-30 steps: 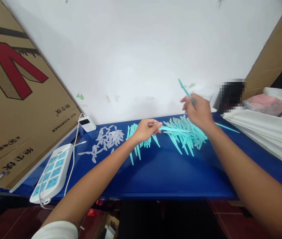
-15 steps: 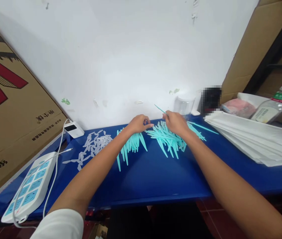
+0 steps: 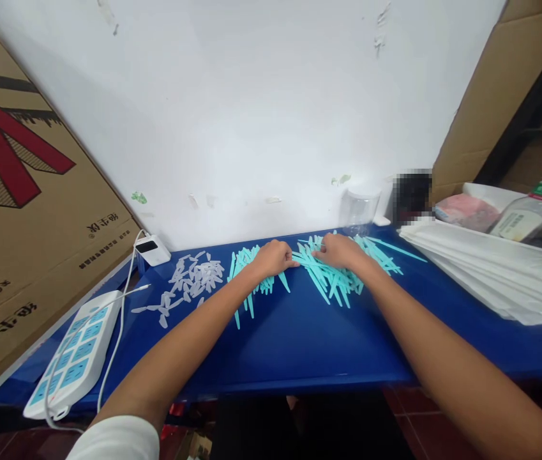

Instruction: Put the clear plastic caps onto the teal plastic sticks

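Note:
My left hand (image 3: 274,257) is closed in a pinch beside the right-hand pile, where one end of a thin turquoise stick shows at its fingertips. My right hand (image 3: 340,250) has its fingers curled low over that pile, with a slim turquoise stick (image 3: 309,242) jutting left from them. Long pointed turquoise sticks (image 3: 335,281) lie crosswise under and around the right hand. A second bunch of turquoise sticks (image 3: 246,262) is partly hidden behind my left hand and forearm. Farther left lies a heap of small translucent pointed pieces (image 3: 196,276).
On the blue tabletop (image 3: 299,345) a white power strip (image 3: 76,358), a cable and a small white device (image 3: 153,250) are at the left. A clear jar (image 3: 361,207) stands by the wall. White flat bags (image 3: 486,275) and a bottle (image 3: 534,207) are at right; cardboard (image 3: 26,255) flanks the left.
My right hand has come down onto the pile, and its stick, formerly raised, now lies nearly level. My left fingers have closed into a pinch. The view has shifted slightly.

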The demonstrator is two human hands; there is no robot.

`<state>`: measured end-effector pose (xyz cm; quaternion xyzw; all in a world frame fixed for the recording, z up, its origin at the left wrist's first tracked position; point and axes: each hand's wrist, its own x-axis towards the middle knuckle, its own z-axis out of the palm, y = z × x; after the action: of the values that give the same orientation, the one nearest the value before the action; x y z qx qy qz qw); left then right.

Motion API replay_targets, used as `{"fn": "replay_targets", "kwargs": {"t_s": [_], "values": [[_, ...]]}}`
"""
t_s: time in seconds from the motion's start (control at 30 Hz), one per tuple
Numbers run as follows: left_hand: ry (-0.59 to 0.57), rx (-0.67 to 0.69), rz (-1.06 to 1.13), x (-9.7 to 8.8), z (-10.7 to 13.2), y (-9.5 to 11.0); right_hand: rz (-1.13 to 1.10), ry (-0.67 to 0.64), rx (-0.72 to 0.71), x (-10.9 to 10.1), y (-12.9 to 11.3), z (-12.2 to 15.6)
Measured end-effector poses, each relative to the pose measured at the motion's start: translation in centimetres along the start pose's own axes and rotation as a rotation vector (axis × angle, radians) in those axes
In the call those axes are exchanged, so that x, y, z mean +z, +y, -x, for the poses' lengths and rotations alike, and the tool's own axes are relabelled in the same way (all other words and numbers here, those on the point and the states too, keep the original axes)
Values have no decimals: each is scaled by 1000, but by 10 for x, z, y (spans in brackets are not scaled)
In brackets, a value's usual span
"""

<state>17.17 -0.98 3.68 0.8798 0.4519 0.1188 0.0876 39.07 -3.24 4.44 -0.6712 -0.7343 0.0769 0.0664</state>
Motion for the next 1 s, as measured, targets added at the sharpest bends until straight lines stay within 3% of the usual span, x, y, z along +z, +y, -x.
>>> {"fn": "replay_targets", "kwargs": {"t_s": [0.2, 0.4, 0.57, 0.73, 0.9, 1.0], "values": [[52, 31, 14, 6, -2, 11, -20, -24, 11, -4, -2, 1], [72, 24, 43, 10, -3, 18, -90, -87, -65, -8, -7, 6], [142, -46, 48, 11, 13, 30, -180, -55, -135, -28, -4, 11], [71, -60, 114, 13, 23, 39, -181, -11, -73, -46, 7, 27], [47, -75, 323, 18, 22, 39, -115, -60, 31, -28, 17, 60], [92, -84, 349, 19, 25, 39, -128, 25, 95, -14, 21, 86]]}}
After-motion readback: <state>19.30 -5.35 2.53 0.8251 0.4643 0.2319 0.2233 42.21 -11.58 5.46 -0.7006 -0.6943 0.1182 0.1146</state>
